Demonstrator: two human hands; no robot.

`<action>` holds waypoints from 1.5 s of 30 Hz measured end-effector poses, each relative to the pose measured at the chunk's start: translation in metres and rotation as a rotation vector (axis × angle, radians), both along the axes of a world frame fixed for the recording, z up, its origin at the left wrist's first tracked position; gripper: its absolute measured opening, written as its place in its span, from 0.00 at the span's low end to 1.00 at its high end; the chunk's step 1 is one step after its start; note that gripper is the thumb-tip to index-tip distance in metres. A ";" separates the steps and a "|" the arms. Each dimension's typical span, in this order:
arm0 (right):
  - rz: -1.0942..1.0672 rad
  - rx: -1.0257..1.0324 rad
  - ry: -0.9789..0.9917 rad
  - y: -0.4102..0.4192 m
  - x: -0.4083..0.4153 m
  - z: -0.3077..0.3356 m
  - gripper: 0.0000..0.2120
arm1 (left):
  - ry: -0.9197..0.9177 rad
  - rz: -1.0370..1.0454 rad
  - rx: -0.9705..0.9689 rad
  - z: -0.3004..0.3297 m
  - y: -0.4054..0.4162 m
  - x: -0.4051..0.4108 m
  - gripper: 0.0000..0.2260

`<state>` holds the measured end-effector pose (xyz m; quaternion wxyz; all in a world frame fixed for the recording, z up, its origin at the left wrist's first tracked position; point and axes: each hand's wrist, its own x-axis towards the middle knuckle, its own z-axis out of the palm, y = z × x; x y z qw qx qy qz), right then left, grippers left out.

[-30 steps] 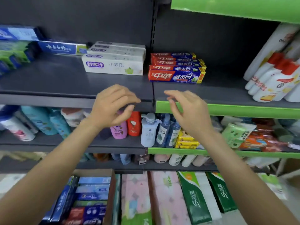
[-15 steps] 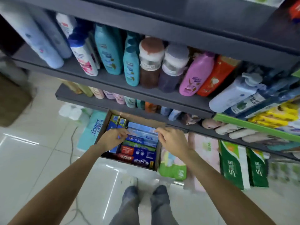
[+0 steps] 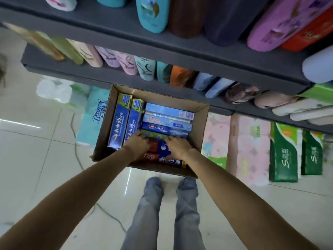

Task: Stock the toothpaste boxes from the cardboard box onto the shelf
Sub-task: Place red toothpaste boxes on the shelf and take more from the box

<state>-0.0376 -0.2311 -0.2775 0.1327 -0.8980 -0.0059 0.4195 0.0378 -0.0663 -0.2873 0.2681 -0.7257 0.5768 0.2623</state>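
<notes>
Both hands are down in the cardboard box (image 3: 200, 123) on the floor: the left hand (image 3: 137, 144) and right hand (image 3: 177, 146) sit at either end of the red-and-blue toothpaste box (image 3: 159, 147), whose long axis runs left to right between them. Whether either grip is closed on it cannot be told, since the fingers are hidden

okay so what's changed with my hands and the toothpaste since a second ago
Both hands came down from the upper shelf edge into the cardboard box on the floor. The left hand and right hand now rest on the red-and-blue toothpaste boxes at its near end; whether either has a grip yet is unclear. The two dark blue toothpaste boxes standing on the left stay as they were.
</notes>
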 end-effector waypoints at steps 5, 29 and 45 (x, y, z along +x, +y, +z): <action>-0.153 0.078 0.106 -0.005 0.000 -0.012 0.46 | 0.035 -0.045 -0.003 -0.001 -0.007 0.006 0.17; 0.067 -0.175 -0.372 -0.033 0.032 0.064 0.29 | 0.175 -0.140 -0.027 0.001 -0.017 0.012 0.19; -0.022 -0.142 -0.414 -0.043 0.032 0.062 0.28 | 0.138 -0.033 0.044 -0.001 -0.029 0.005 0.27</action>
